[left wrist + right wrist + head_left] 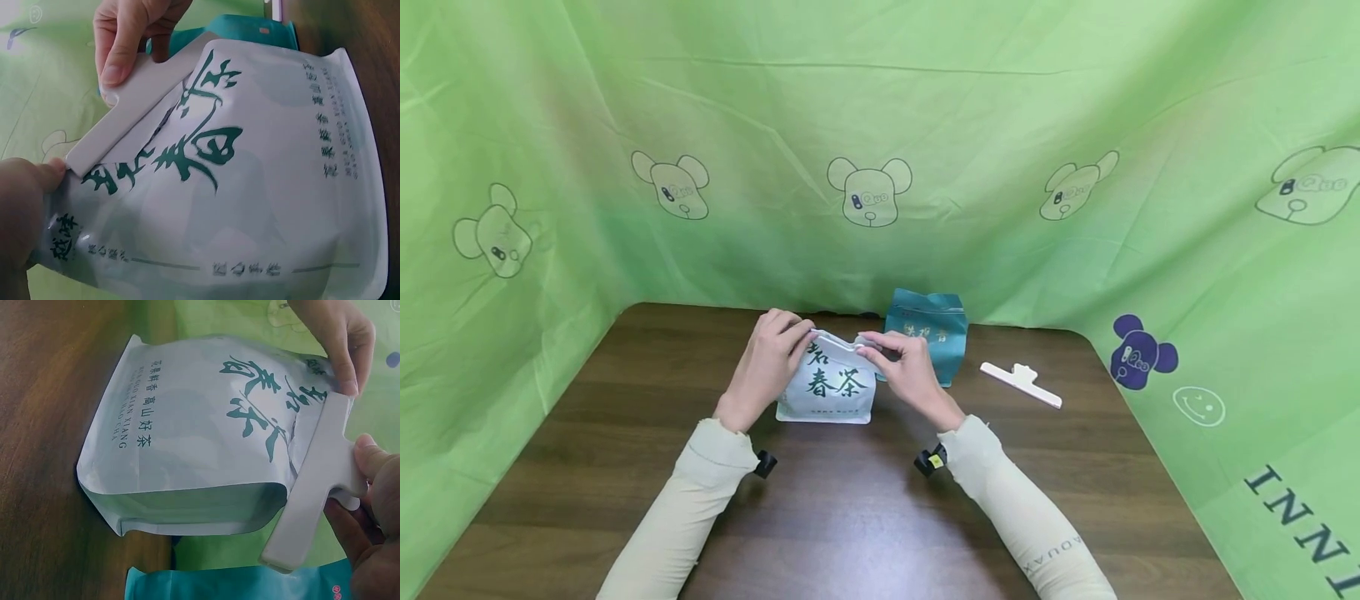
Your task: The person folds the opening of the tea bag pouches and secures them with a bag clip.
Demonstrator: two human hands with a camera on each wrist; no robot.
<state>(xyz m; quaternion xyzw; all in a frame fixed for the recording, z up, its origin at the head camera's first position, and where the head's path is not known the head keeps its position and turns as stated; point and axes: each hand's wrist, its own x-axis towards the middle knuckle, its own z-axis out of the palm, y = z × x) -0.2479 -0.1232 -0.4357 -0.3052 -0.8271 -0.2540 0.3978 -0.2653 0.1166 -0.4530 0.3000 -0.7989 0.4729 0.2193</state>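
A pale tea pouch (827,407) with green lettering stands upright on the table. Along its top edge lies a white bag clip (306,494), long and flat with a wide tab. My right hand (912,367) pinches that tab between thumb and fingers. At the pouch's upper left corner, my left hand (765,357) grips the folded top, its fingertips right at the clip's end. The paper (150,128) just below the clip is creased. In the head view my fingers hide part of the clip.
Behind my right hand stands a teal pouch (951,354) with gold lettering. A second white bag clip (1021,380) lies on the brown wooden table (835,517) to the right. Green printed cloth (760,108) hangs around the table's back and sides.
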